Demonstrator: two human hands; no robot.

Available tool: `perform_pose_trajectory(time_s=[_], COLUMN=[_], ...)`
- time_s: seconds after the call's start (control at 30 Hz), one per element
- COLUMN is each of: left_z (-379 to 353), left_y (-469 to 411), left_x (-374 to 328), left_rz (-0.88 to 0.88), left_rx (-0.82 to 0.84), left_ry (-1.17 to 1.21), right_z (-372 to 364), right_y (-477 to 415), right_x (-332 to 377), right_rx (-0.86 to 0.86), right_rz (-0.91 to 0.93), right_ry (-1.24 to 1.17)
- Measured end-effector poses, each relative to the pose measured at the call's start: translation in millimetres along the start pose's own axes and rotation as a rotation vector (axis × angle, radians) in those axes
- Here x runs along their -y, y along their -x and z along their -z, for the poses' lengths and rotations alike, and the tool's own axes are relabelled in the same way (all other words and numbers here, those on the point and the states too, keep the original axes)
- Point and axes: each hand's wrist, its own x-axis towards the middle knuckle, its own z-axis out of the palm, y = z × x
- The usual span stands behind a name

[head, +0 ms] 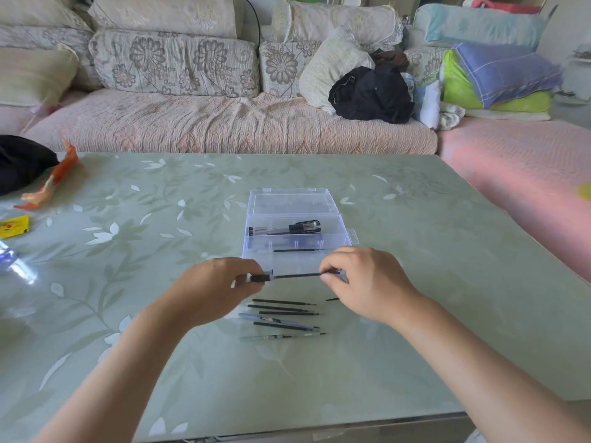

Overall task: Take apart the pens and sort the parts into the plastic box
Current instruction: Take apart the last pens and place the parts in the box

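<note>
Hidden: the near compartment of the plastic box (347, 233), behind my hands; the refill's end, under my right fingertips.

Cut off: one thin black piece (332, 299) on the near side of the box, mostly behind my right hand (364, 282).

Held: one pen, just above the box's near edge. My left hand (217, 282) pinches the black-gripped barrel (257, 278). My right hand pinches the thin black refill (294, 275) that spans between the two.

Loose parts (284, 314): black refills and clear barrels, on the near side of the box.

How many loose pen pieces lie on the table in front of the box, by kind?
Black refills: 4
Clear barrels: 2
Piece half hidden by right hand: 1
Total: 7
</note>
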Motion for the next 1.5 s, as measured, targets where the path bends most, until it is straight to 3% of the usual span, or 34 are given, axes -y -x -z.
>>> perform_pose_trajectory(time_s=[0.23, 0.43, 0.57, 0.97, 1.5], left_z=[7, -8, -24, -29, -23], left_y=[-3, 2, 2, -4, -2], left_x=[20, -16, -27, -18, -20], left_rz=[0.078, -0.164, -0.236, -0.061, -0.056], left_rx=[-0.138, -0.277, -0.280, -0.159, -0.080], left_ry=[-0.061, -0.033, -0.035, -0.100, -0.055], right_z=[12, 3, -2, -3, -5], right_y=[-2, 3, 3, -3, 1], right_x=[-18, -2, 5, -15, -8], right_rx=[0.018, 0.033, 0.015, 0.136, 0.179], right_rz=[-0.108, -0.028, 0.012, -0.061, -0.141], right_ry=[0.038, 0.018, -0.013, 0.128, 0.047])
